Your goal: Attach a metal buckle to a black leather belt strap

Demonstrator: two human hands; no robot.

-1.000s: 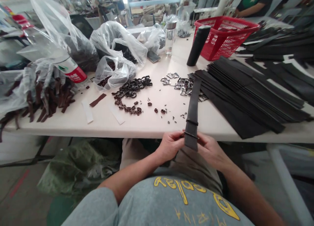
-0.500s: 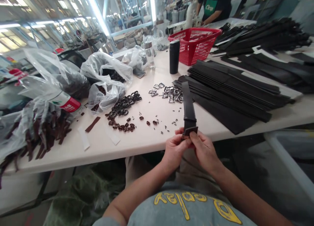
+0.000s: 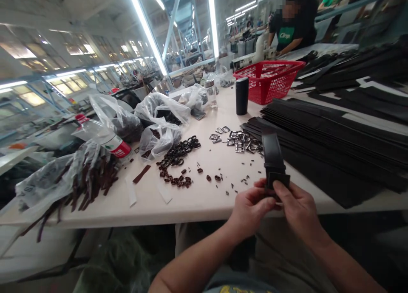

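Note:
Over the table's front edge, both hands are closed on a black leather strap (image 3: 272, 150) that stands up from my fingers. My left hand (image 3: 251, 208) pinches its lower end from the left. My right hand (image 3: 298, 204) grips the folded end, thumb pressed on the dark flap. A band crosses the strap just above the fingers. Metal buckles (image 3: 239, 141) lie in a loose pile left of the strap. Small metal pieces (image 3: 232, 186) are scattered near my left hand. Black loops (image 3: 183, 150) and brown loops (image 3: 181, 181) lie farther left.
Stacked black strips (image 3: 334, 144) cover the table's right side. Behind are a black tumbler (image 3: 242, 96), a red basket (image 3: 266, 87) and a glass bottle (image 3: 211, 95). Plastic bags (image 3: 162, 110), a plastic bottle (image 3: 108, 140) and brown strips (image 3: 92, 178) are left. A person (image 3: 293, 25) works behind.
The camera view has tilted up and turned left, so the table and hands appear lower and farther right. Both hands still hold the strap.

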